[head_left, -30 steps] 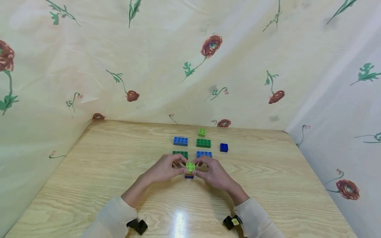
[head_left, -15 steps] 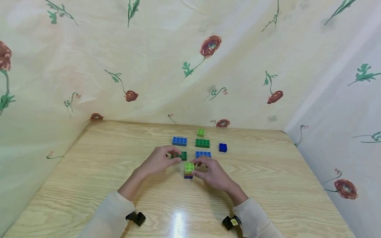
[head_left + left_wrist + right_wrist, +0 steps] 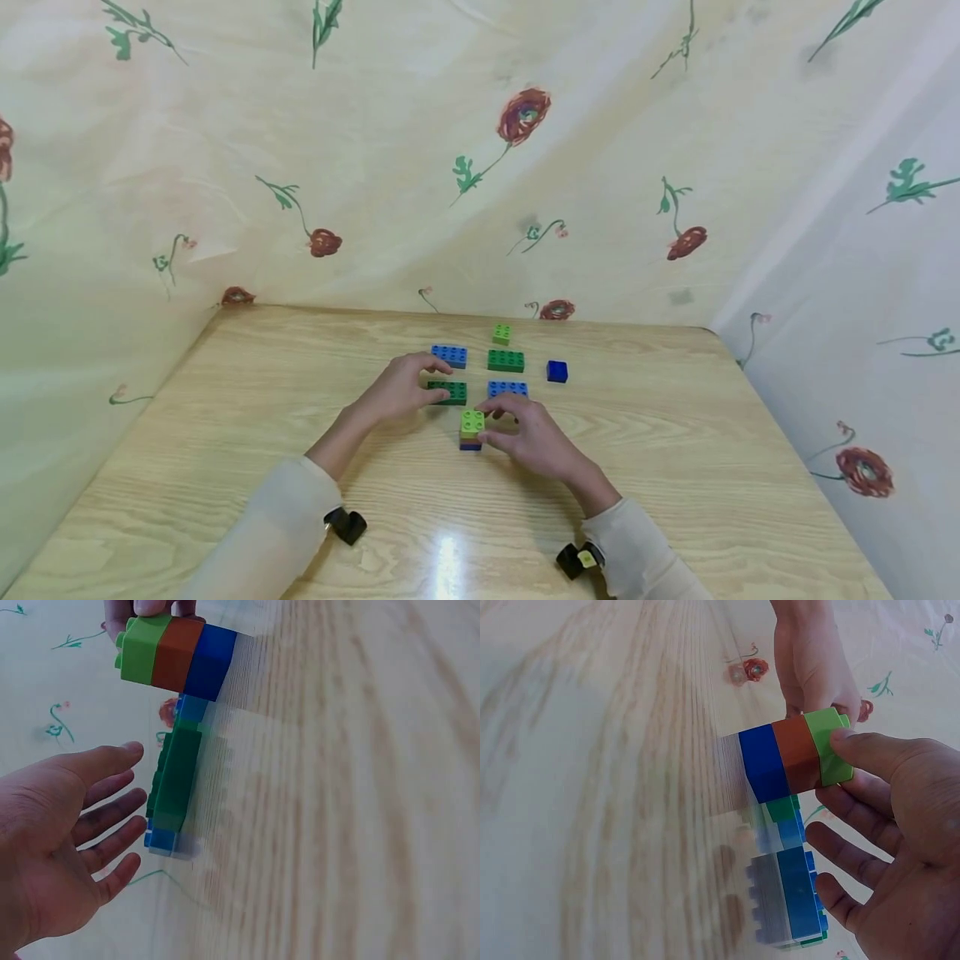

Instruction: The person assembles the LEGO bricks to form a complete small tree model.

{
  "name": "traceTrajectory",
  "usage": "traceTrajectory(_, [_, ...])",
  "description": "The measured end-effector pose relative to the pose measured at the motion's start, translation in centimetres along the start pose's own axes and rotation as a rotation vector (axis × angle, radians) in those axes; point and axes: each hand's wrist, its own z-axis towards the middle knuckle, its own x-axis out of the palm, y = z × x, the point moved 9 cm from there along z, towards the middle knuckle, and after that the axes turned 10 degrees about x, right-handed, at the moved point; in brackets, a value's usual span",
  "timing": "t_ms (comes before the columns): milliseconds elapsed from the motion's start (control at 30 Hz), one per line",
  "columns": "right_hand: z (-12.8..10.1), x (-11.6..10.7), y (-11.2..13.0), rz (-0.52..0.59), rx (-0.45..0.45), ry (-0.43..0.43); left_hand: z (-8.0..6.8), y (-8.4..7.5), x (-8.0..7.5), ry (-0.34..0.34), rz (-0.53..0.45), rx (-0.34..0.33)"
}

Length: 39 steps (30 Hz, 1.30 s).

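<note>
Stack (image 3: pixel 472 423) stands upright on the table (image 3: pixel 645 442) in the head view, the right hand (image 3: pixel 534 437) at its right side. The left hand (image 3: pixel 405 390) has come off the stack since the earlier pictures and now reaches over the near green brick (image 3: pixel 457 396), fingers toward the far blue brick (image 3: pixel 453 353); whether it touches either, I cannot tell. So the right hand alone now steadies the stack, leaving the left hand free.

In the left wrist view, the left grip is apart: fingers spread, nothing held, bricks just beyond them.

In the right wrist view, the right grip is clamped on the stack's lime block (image 3: pixel 821 746), thumb on one side, forefinger opposite, other fingers loose. Beneath sit the orange block (image 3: pixel 795 754) and the blue block (image 3: pixel 763 763), flush enough that the three look fully joined.
</note>
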Motion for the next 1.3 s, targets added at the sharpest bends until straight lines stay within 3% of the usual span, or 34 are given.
traceTrajectory(300, [0.0, 0.1, 0.1, -0.002, -0.002, 0.0, 0.4, 1.0, 0.5, 0.024, 0.002, -0.036])
traceTrajectory(800, [-0.2, -0.1, 0.2, -0.005, 0.013, -0.003, 0.8, 1.4, 1.4, 0.086, 0.027, -0.051])
traceTrajectory(1300, [-0.1, 0.0, 0.1, -0.003, 0.01, 0.002, 0.3, 0.0, -0.2, 0.056, -0.02, -0.026])
